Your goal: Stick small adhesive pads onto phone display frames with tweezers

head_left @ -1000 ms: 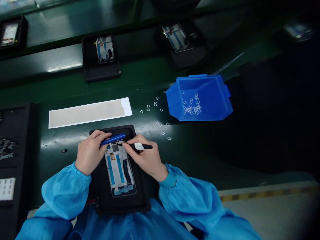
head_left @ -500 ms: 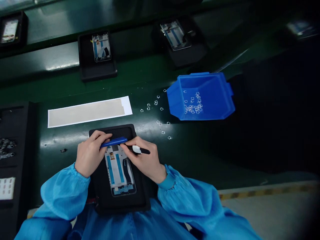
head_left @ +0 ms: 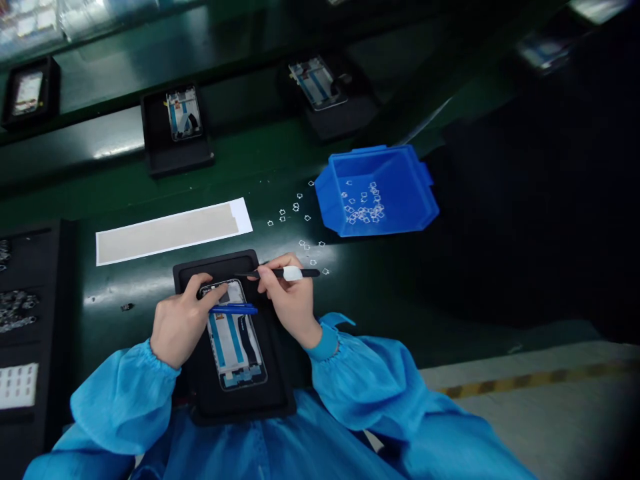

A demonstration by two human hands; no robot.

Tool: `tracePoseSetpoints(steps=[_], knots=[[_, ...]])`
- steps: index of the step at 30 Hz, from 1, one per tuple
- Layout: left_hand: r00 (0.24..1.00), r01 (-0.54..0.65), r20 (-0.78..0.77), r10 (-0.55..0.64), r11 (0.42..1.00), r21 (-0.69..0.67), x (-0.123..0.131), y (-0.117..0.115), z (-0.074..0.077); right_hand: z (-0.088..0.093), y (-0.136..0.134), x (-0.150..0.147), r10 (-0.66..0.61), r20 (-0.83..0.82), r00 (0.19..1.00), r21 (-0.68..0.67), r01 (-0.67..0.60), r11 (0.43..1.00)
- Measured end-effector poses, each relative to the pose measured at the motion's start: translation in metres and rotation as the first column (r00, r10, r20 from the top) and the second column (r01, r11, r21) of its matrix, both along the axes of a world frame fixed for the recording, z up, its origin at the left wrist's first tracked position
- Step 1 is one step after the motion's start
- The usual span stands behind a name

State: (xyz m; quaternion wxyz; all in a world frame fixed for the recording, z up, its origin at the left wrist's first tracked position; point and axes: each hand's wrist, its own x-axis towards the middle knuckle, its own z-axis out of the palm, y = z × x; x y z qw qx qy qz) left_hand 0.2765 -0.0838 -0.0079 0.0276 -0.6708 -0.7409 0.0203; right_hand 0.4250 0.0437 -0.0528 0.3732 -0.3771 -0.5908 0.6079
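A phone frame (head_left: 233, 347) with blue strips and a black flex cable lies in a black tray (head_left: 280, 393) in front of me. My left hand (head_left: 180, 317) is closed on a slim blue plastic tool (head_left: 235, 309), which lies crosswise over the phone frame. Its index finger reaches to the frame's top end. In my right hand (head_left: 295, 303) is a pair of black tweezers (head_left: 310, 273) with a white wrap. Their tips point left, above the tray's upper part. Whether they hold anything is too small to tell.
A blue bin (head_left: 400, 200) holds small white frame-shaped pieces; several more lie scattered left of it. A beige-and-white strip (head_left: 170, 231) lies beyond my tray. More black trays (head_left: 180, 160) with phone frames stand farther back. A partitioned black tray (head_left: 47, 333) with small parts is at left.
My right hand has moved the tweezers up, away from the blue tool. The blue tool has shifted down over the phone frame, and my left index finger has stretched to the frame's top. The view has shifted.
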Motion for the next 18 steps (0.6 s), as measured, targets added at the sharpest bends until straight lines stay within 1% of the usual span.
tracePoseSetpoints(steps=[2, 4, 5, 6, 7, 9, 10, 12, 13, 14, 15, 16, 18], knots=[[0.991, -0.074, 0.114, 0.067, 0.995, 0.060, -0.002, -0.015, 0.003, -0.002, 0.000, 0.001, -0.035, -0.023, 0.999, 0.034, 0.035, 0.999], [0.946, -0.234, 0.256, 0.199, 0.965, 0.116, -0.003, -0.041, 0.003, -0.003, -0.001, 0.001, -0.087, -0.043, 0.995, 0.088, 0.090, 0.992], [0.907, -0.330, 0.312, 0.282, 0.937, 0.111, -0.001, -0.056, 0.003, -0.004, -0.002, 0.001, -0.111, -0.049, 0.993, 0.115, 0.116, 0.987], [0.862, -0.412, 0.355, 0.361, 0.908, 0.079, 0.002, -0.072, 0.001, -0.004, -0.004, 0.001, -0.124, -0.053, 0.991, 0.136, 0.131, 0.982], [0.818, -0.468, 0.393, 0.421, 0.883, 0.028, 0.009, -0.087, 0.000, -0.005, -0.006, 0.000, -0.126, -0.055, 0.991, 0.152, 0.133, 0.980], [0.722, -0.515, 0.489, 0.489, 0.852, -0.092, 0.027, -0.111, -0.006, -0.005, -0.012, -0.002, -0.089, -0.056, 0.994, 0.176, 0.098, 0.979], [0.656, -0.526, 0.558, 0.508, 0.838, -0.144, 0.037, -0.119, -0.009, -0.005, -0.014, -0.003, -0.073, -0.058, 0.996, 0.186, 0.083, 0.979], [0.477, -0.566, 0.697, 0.535, 0.794, -0.222, 0.052, -0.125, -0.012, -0.004, -0.017, -0.005, -0.073, -0.063, 0.995, 0.194, 0.084, 0.977], [0.377, -0.598, 0.753, 0.540, 0.762, -0.248, 0.054, -0.124, -0.011, -0.003, -0.017, -0.004, -0.094, -0.069, 0.993, 0.193, 0.106, 0.976], [0.281, -0.632, 0.799, 0.532, 0.729, -0.263, 0.050, -0.121, -0.007, -0.003, -0.016, -0.004, -0.129, -0.080, 0.988, 0.191, 0.143, 0.971], [0.201, -0.670, 0.834, 0.514, 0.693, -0.266, 0.041, -0.117, 0.000, -0.003, -0.014, -0.003, -0.171, -0.095, 0.981, 0.194, 0.187, 0.963], [0.136, -0.711, 0.859, 0.494, 0.652, -0.262, 0.026, -0.112, 0.009, -0.003, -0.011, -0.002, -0.207, -0.108, 0.972, 0.207, 0.226, 0.952], [0.049, -0.789, 0.887, 0.459, 0.562, -0.248, -0.017, -0.097, 0.036, -0.003, -0.004, 0.000, -0.238, -0.117, 0.964, 0.253, 0.261, 0.932]])
